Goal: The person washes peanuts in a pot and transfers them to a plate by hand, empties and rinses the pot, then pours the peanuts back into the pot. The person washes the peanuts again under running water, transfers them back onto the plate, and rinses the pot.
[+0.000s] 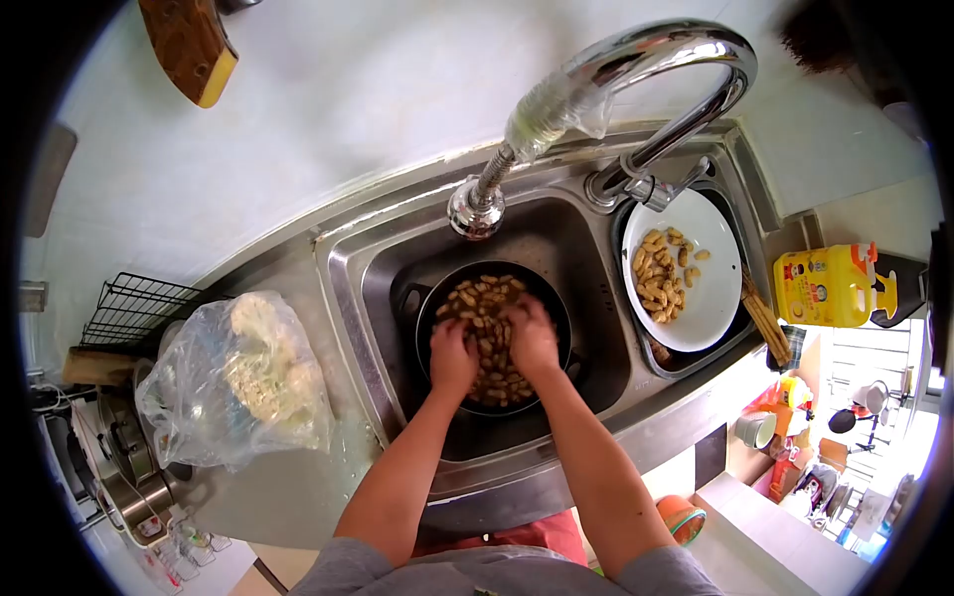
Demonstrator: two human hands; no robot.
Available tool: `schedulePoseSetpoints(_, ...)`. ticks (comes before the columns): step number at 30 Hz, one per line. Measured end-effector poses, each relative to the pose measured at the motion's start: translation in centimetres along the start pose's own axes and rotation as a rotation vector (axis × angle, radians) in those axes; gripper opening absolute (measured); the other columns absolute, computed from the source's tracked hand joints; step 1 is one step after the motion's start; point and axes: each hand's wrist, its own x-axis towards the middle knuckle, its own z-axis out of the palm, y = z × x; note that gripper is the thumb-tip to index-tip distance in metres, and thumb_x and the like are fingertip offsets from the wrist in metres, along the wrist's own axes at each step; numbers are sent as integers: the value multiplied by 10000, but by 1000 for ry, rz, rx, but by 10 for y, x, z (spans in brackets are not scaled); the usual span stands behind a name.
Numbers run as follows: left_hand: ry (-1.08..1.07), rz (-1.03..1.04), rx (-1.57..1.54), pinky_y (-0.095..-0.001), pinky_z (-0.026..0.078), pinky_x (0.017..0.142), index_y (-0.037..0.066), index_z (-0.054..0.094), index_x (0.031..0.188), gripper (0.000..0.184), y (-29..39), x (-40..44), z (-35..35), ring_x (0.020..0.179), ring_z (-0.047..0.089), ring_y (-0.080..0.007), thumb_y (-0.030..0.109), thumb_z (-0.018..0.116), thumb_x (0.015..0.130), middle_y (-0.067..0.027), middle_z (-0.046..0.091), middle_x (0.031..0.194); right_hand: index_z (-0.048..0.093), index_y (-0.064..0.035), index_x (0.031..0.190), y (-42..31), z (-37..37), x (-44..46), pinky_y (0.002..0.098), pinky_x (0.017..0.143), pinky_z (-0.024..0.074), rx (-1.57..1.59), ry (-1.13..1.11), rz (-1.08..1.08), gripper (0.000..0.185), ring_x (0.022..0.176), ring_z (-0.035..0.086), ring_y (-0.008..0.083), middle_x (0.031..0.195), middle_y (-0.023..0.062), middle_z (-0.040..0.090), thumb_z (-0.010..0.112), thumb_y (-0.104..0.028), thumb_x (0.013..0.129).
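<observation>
A dark round pan [424, 343] stands in the left sink basin, with many unshelled peanuts [494, 382] in murky water. Both of my hands are in it among the peanuts. My left hand [454, 358] is at the pan's left side, its fingertips hidden in the peanuts and water. My right hand [534, 336] is at the right side, blurred, its fingertips also down among the peanuts. Over the right basin sits a white enamel plate [711, 298], tilted, with more peanuts [658, 278] on its left half.
A chrome faucet [686, 40] arches over the basins, its spray head [477, 209] just above the pan. Left on the counter lies a plastic bag with cauliflower [268, 368], near a black wire rack [139, 310]. A yellow bottle [820, 286] stands to the right.
</observation>
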Motion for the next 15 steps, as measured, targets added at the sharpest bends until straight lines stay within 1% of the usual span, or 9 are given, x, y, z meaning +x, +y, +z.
schedulePoseSetpoints(1, -5, -2, 4, -398, 400, 963, 51, 511, 1262, 434, -6, 5, 2, 1240, 413, -291, 168, 589, 852, -156, 453, 1315, 545, -130, 1212, 0, -6, 3, 414, 978, 388, 70, 113, 82, 386, 1210, 396, 334, 1341, 113, 388, 515, -50, 835)
schedulePoseSetpoints(3, 95, -328, -746, -325, 406, 937, 38, 543, 1226, 343, -9, 17, 8, 1130, 509, -226, 190, 533, 918, -103, 539, 1231, 551, -93, 1204, 0, -10, 6, 404, 963, 400, 101, 199, 139, 343, 1177, 428, 339, 1311, 128, 419, 495, -50, 868)
schedulePoseSetpoints(4, 117, -318, -831, -299, 399, 936, 57, 537, 1244, 340, -7, 19, 8, 1121, 504, -175, 235, 467, 963, -66, 539, 1240, 545, -88, 1211, 2, -8, 9, 405, 962, 401, 227, 207, 225, 329, 1178, 426, 338, 1316, 128, 412, 476, -66, 890)
schedulePoseSetpoints(5, 117, -321, -830, -299, 399, 936, 57, 537, 1244, 340, -2, 22, 11, 1121, 504, -175, 235, 467, 963, -66, 539, 1240, 540, -83, 1219, 3, -5, 13, 406, 962, 402, 355, 215, 309, 317, 1180, 424, 338, 1322, 128, 405, 456, -83, 913)
schedulePoseSetpoints(6, 111, -386, -975, -302, 395, 945, 66, 536, 1251, 359, 7, 25, 12, 1128, 501, -180, 269, 464, 964, -65, 530, 1258, 526, -60, 1245, -1, 1, 16, 366, 952, 411, 408, 212, 406, 327, 1158, 478, 283, 1307, 132, 455, 469, -135, 932)
schedulePoseSetpoints(7, 105, -451, -1118, -305, 390, 954, 75, 534, 1258, 379, 12, 26, 12, 1134, 498, -185, 304, 462, 965, -64, 520, 1276, 526, -60, 1245, -4, 7, 19, 366, 952, 411, 410, 209, 408, 327, 1158, 478, 283, 1307, 132, 455, 469, -135, 932)
schedulePoseSetpoints(10, 56, -526, -1281, -316, 383, 967, 89, 534, 1262, 430, 13, 31, 22, 1147, 489, -187, 384, 450, 961, -62, 512, 1287, 525, -45, 1258, -16, 29, 26, 312, 896, 410, 1244, 219, 665, 394, 1083, 517, 197, 1180, 92, 567, 512, -233, 912)
schedulePoseSetpoints(11, 30, -612, -1373, -321, 386, 966, 87, 539, 1254, 439, 23, 29, 16, 1149, 488, -191, 399, 448, 958, -63, 513, 1283, 525, -45, 1258, -16, 37, 24, 312, 896, 410, 1246, 219, 667, 394, 1083, 517, 197, 1180, 92, 567, 512, -233, 912)
schedulePoseSetpoints(15, 20, -548, -1530, -326, 406, 946, 70, 567, 1191, 441, 29, 26, 13, 1104, 517, -196, 422, 449, 952, -62, 549, 1222, 550, -14, 1202, -35, 30, 16, 330, 884, 426, 1460, 193, 715, 374, 1059, 537, 211, 1163, 94, 574, 526, -232, 900)
